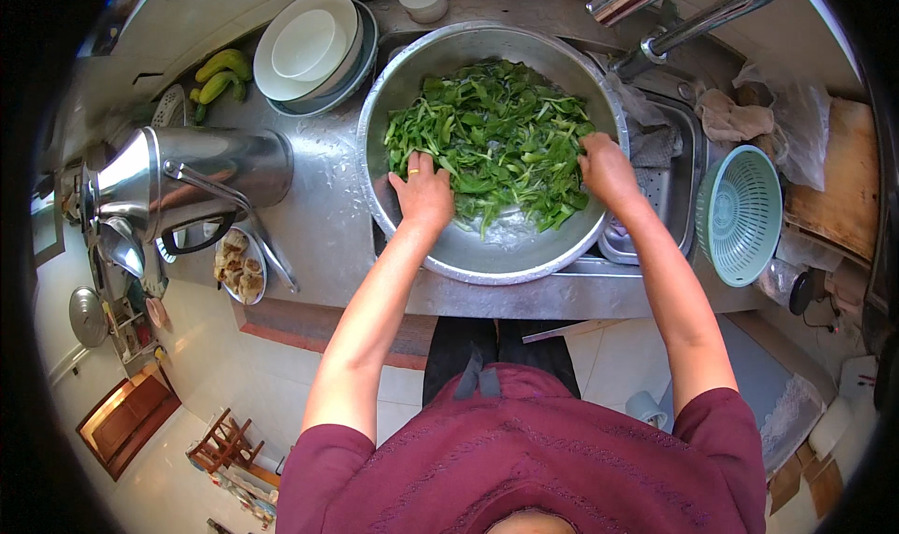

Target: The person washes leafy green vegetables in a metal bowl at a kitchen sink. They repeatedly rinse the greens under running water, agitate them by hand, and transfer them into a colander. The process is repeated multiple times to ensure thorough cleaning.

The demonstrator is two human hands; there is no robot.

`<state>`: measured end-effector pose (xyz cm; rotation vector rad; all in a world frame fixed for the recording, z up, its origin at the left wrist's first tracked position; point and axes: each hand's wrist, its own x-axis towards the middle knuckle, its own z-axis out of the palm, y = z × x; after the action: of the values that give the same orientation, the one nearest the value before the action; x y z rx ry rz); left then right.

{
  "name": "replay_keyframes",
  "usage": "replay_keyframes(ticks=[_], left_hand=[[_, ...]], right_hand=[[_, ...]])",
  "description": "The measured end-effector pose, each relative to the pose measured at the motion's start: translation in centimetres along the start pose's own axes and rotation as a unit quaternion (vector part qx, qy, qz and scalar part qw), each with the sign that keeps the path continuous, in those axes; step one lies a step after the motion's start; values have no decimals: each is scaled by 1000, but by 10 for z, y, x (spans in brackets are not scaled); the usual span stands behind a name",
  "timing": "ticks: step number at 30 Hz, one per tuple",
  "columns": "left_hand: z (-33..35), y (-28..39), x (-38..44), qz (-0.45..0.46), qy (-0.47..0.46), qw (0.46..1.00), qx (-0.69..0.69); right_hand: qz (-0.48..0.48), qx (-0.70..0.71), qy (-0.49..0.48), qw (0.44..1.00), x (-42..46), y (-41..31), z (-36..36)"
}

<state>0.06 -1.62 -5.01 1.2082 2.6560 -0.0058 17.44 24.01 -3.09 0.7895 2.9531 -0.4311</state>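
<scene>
A large round metal basin [488,272] stands over the sink, holding water and a mass of leafy greens [491,126]. My left hand [423,191] rests at the left edge of the greens, its fingers apart and their tips among the leaves; a ring shows on one finger. At the basin's right side my right hand [605,165] has its fingers curled at the edge of the greens. Whether leaves are gripped in it cannot be told, as the fingertips are partly hidden.
Stacked bowls [305,46], a lidded metal jug [211,176], ladle handle [270,253] and plate of food pieces [240,267] are left. A faucet [653,46] overhangs the back right. A green plastic colander [741,214] and wooden board [836,183] stand right; a white container [423,0] stands behind.
</scene>
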Motion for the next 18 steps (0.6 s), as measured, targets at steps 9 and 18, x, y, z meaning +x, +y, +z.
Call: replay_keyframes(ticks=[9, 18], left_hand=[[-3, 27, 8, -86, 56, 990, -96], [-4, 56, -11, 16, -168, 983, -76]], right_hand=[[8, 192, 93, 977, 46, -5, -59], [19, 103, 224, 969, 163, 42, -70]])
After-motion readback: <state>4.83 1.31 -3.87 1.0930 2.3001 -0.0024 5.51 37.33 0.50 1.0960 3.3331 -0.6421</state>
